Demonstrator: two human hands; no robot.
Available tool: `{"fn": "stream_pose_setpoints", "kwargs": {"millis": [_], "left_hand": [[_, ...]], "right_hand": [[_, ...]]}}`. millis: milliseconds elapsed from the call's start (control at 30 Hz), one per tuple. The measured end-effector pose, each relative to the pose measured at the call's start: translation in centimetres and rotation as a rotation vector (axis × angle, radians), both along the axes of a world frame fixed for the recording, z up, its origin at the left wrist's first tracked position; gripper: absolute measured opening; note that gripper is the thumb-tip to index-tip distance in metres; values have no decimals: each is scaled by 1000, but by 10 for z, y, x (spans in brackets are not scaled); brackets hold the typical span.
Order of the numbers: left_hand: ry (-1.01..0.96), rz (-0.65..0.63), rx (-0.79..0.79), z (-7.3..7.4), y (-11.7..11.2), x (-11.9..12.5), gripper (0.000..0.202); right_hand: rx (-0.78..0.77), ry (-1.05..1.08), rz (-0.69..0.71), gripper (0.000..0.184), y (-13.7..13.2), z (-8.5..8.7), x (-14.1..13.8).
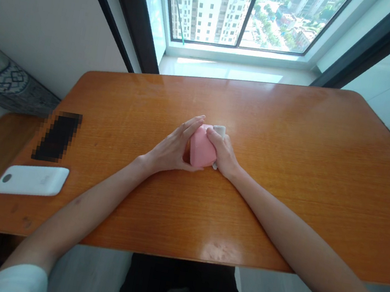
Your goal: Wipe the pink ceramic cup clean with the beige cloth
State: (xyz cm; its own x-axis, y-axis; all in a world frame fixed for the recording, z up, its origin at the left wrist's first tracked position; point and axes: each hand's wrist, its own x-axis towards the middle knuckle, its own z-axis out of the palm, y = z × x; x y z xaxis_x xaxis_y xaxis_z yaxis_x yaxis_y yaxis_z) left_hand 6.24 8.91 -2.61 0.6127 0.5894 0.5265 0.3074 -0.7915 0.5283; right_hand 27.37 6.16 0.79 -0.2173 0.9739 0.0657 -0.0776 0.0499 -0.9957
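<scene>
A small pink block-like object (202, 148) with rounded corners is between my hands, over the middle of the wooden table (314, 151). My left hand (178, 145) curves around its left side, with the fingers at its top and the thumb along its lower edge. My right hand (224, 153) is closed at the right side, its thumb resting on the pink surface. A whitish-grey cloth (219, 130) shows above and below the right hand, pressed against the pink object. The right fingertips are hidden, and what kind of object the pink thing is I cannot tell.
On the table's left lies a white power bank-like device (32, 180) with a cable plugged in. Behind it is a dark, pixelated flat object (57, 137). A window (243, 14) stands beyond the far edge. A patterned cloth (12, 78) hangs at the far left.
</scene>
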Motion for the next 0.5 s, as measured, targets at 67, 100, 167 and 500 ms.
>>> {"fn": "stream_pose_setpoints", "kwargs": {"millis": [67,100,167,500], "left_hand": [[-9,38,-34,2,-3,3,136],[-17,50,-46,3,-5,4,134],[-30,57,-56,5,-7,6,130],[-72,27,-16,6,-3,6,122]], "right_hand": [[-19,10,-9,63,1,0,0],[-27,12,-13,63,1,0,0],[-32,16,-16,63,2,0,0],[-1,35,-35,64,4,-6,0]]}}
